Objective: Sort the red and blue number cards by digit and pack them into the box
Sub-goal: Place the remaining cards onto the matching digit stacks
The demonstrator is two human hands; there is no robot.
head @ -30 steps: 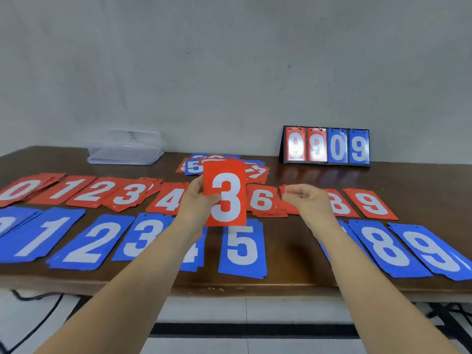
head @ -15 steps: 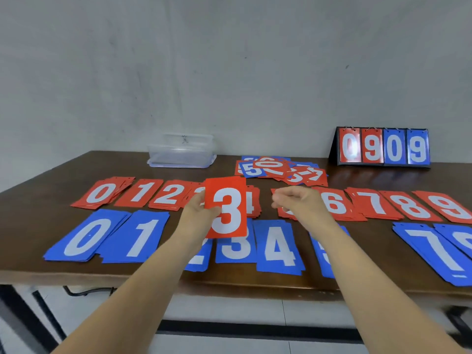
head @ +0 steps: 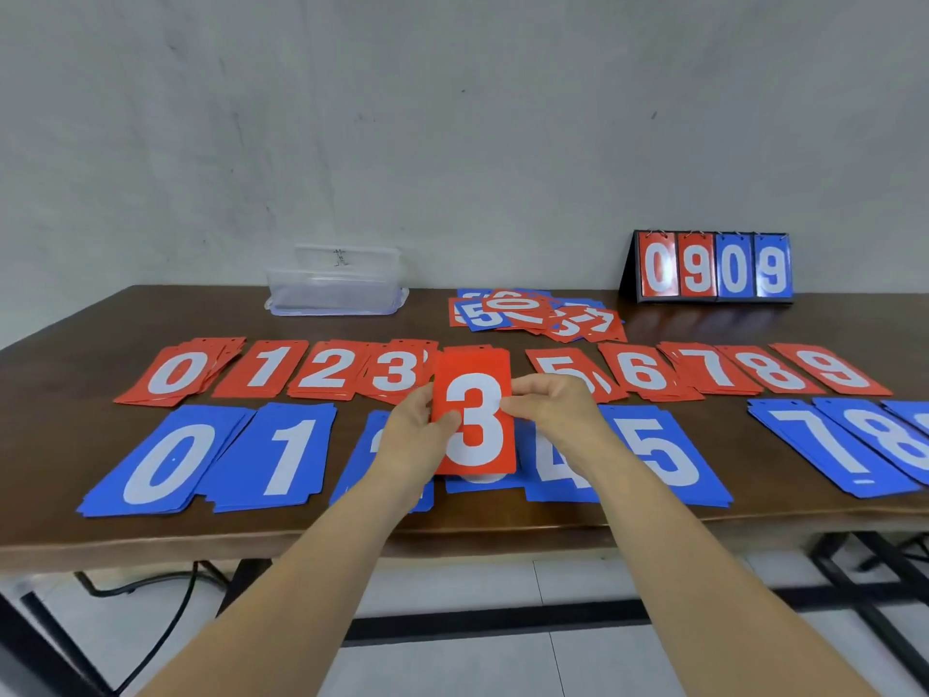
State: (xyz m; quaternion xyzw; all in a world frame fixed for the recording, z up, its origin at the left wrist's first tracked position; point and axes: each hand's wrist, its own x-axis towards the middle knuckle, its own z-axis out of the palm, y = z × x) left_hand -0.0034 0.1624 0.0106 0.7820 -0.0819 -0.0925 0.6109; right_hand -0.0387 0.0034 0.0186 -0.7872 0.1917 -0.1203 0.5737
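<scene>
I hold a red 3 card (head: 473, 412) upright above the table's front middle. My left hand (head: 414, 437) grips its left edge with the thumb on its face. My right hand (head: 555, 412) pinches its right edge. Behind it runs a row of red piles, with the red 3 pile (head: 394, 372) just to the left. A row of blue piles (head: 281, 457) lies nearer me; the blue 2, 3 and 4 are partly hidden by my hands. An unsorted heap of cards (head: 535, 314) lies farther back. The clear plastic box (head: 337, 284) stands at the back left.
A black flip scoreboard (head: 714, 266) showing 0909 stands at the back right by the wall. The wooden table's front edge (head: 151, 538) runs below the blue row. Black table legs and a cable show on the floor underneath.
My right hand has come in and taken the card's right edge. The view has swung left, so the 0 piles now show in full.
</scene>
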